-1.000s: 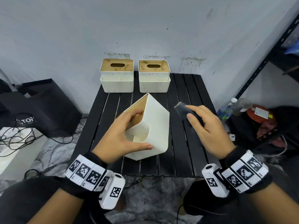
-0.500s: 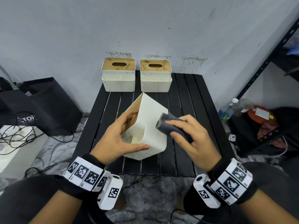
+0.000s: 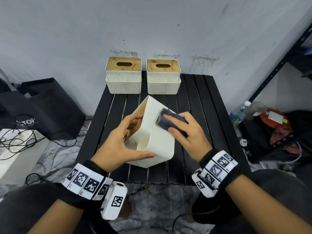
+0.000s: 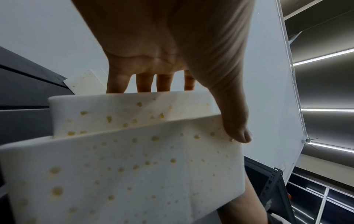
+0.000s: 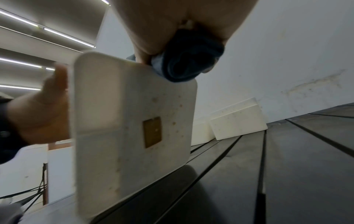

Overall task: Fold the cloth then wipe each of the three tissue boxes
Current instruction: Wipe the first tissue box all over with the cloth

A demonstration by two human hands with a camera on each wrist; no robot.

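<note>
A white speckled tissue box [image 3: 157, 137] stands tilted on one edge on the black slatted table [image 3: 199, 102]. My left hand [image 3: 121, 141] grips it, fingers on the wooden lid side, thumb across the near face [image 4: 235, 130]. My right hand [image 3: 187, 132] holds a folded dark grey cloth [image 3: 168, 119] and presses it on the box's upper right face [image 5: 184, 63]. Two more white tissue boxes with wooden lids stand upright at the table's back, one left [image 3: 123, 75], one right [image 3: 163, 76].
A black bag [image 3: 42, 107] and cables [image 3: 20, 144] lie on the floor to the left. To the right stands a black metal rack [image 3: 278, 65] with plastic bottles [image 3: 239, 112] and clutter at its foot. A wall runs close behind the table.
My right hand carried the cloth leftward from above the table onto the tilted box and slid it up its right face. The left hand kept its grip on the box.
</note>
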